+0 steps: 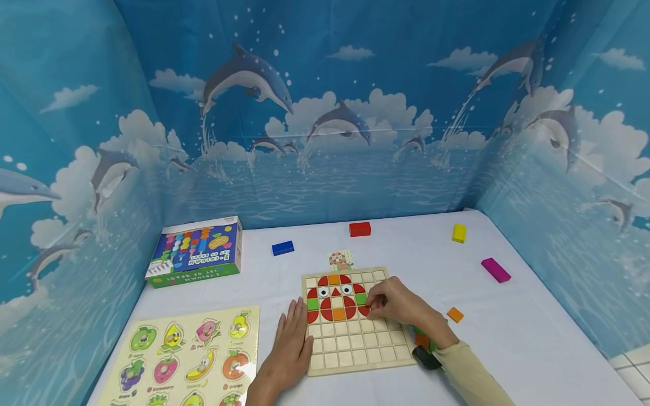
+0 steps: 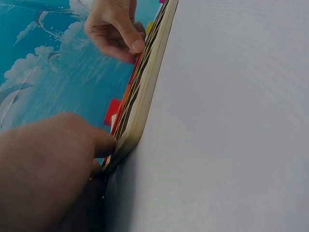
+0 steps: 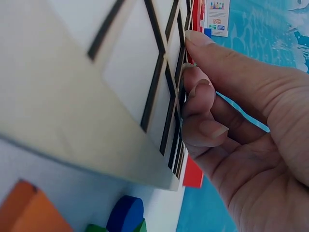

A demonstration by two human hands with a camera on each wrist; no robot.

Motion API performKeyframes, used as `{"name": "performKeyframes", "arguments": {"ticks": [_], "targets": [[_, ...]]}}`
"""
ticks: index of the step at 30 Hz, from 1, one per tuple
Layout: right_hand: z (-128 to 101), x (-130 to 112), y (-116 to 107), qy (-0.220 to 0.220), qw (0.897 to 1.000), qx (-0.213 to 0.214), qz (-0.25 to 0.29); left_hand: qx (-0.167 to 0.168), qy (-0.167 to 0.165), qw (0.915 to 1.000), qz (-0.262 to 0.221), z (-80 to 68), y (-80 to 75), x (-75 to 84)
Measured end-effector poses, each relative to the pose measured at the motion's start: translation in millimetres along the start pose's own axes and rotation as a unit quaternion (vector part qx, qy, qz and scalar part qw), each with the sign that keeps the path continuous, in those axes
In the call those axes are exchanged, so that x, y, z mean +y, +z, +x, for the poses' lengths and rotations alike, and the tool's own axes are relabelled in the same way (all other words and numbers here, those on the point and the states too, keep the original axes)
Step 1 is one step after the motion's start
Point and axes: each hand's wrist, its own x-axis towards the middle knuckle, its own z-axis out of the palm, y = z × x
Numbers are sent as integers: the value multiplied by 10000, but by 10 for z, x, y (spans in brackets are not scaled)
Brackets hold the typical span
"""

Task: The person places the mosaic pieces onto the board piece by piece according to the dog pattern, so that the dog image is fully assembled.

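Observation:
A wooden grid board (image 1: pixel 345 359) lies on the table with red, green and orange tiles and two eye tiles forming an animal face in its upper rows. My right hand (image 1: pixel 393 301) is over the board's right side, thumb and forefinger pinching at a red curved tile (image 1: pixel 363 310) in its cell. Its other fingers are curled close to the grid, as the right wrist view shows. My left hand (image 1: pixel 291 341) lies with straight fingers along the board's left edge, fingertips against the frame. Above the board sits a small pattern card (image 1: pixel 341 260) with the face printed on it.
Loose tiles (image 1: pixel 422 340) lie partly hidden under my right forearm, beside a black object (image 1: pixel 426 357). An orange tile (image 1: pixel 455 314) is farther right. A fruit puzzle board (image 1: pixel 190 327) and a bead-set box (image 1: pixel 195 251) stand left. Blue (image 1: pixel 282 248), red (image 1: pixel 360 229), yellow and magenta blocks are spread behind.

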Motion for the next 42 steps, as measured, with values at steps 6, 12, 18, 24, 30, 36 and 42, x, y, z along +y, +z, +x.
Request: {"name": "performKeyframes", "arguments": {"ticks": [6,12,18,24,30,36,42], "targets": [[23,-3,-32,58,10000,-50,37,2,32,10000,-37,8,-15,3],[85,27,-105,146,9999,57,5,136,240,9994,-188,-6,22,-41],[145,92,-117,408,9990,106,-178,36,127,9998,-177,-5,15,-28],[146,101,-105,362,9993,70,-102,-99,-25,9999,1,3,-27,24],[165,72,-109,429,9990,94,-121,-63,-20,10000,-66,0,-34,26],[108,71,-201,492,9986,137,-145,-190,-121,9997,45,15,-38,22],[-77,132,-402,541,9981,223,-216,-229,-131,9997,26,-1,-53,33]]}}
